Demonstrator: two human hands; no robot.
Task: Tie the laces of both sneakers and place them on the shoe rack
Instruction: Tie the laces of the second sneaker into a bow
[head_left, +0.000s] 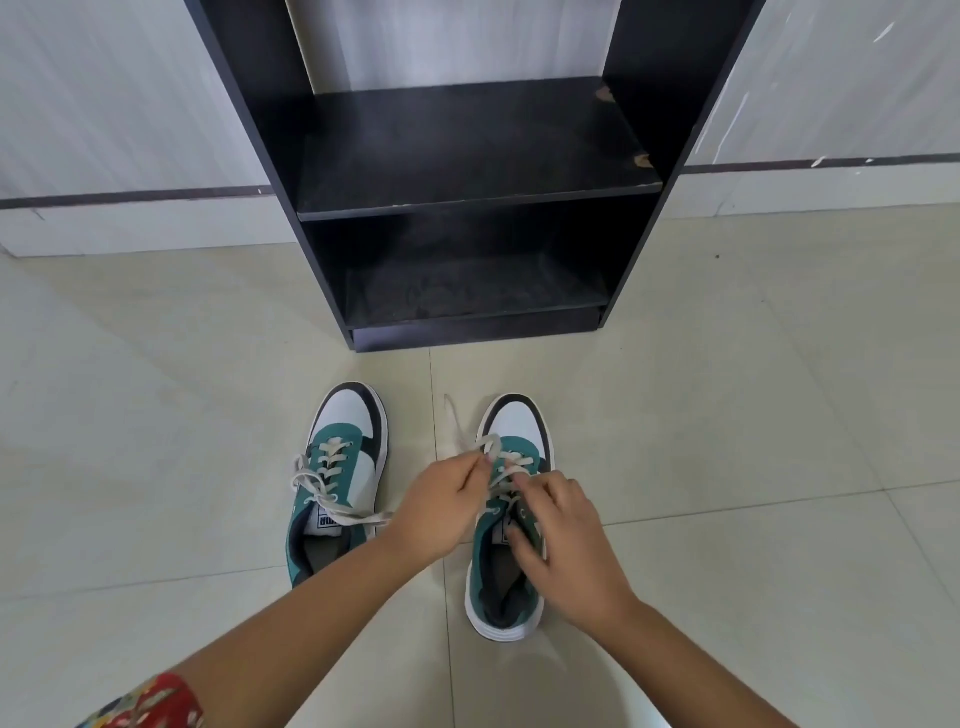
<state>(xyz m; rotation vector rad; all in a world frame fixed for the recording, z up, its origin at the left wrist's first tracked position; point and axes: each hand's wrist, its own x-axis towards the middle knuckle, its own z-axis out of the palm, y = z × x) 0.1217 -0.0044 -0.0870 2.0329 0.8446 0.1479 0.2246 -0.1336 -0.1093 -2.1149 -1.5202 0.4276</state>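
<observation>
Now, starting at my far left, the left sneaker (337, 483) sits on the tiled floor (156, 415) with its lace (332, 501) lying loose across the tongue and one end trailing off toward the middle; I judge it not yet tied. Next comes my left hand (441, 506), fingers pinched together on a strand of the right sneaker's lace (496, 457), lifted just above the eyelets. A free end of that lace runs out onto the floor between the two shoes. The right sneaker (511, 514) stands just beside the left one, toe pointing at the shoe rack (467, 156), which is ahead of both shoes with its two dark shelves bare. My right hand (563, 540) is over the tongue and collar of that shoe, fingers curled closed on the other strand near the top eyelets, though exactly how much lace it holds is hidden under my knuckles.

What worries me: the flat lace could slip from my left pinch as I pull, since I hold it only at the fingertips. Pulling unevenly could also drag the light shoe sideways. And the loose end on the floor could snag under the sole.
</observation>
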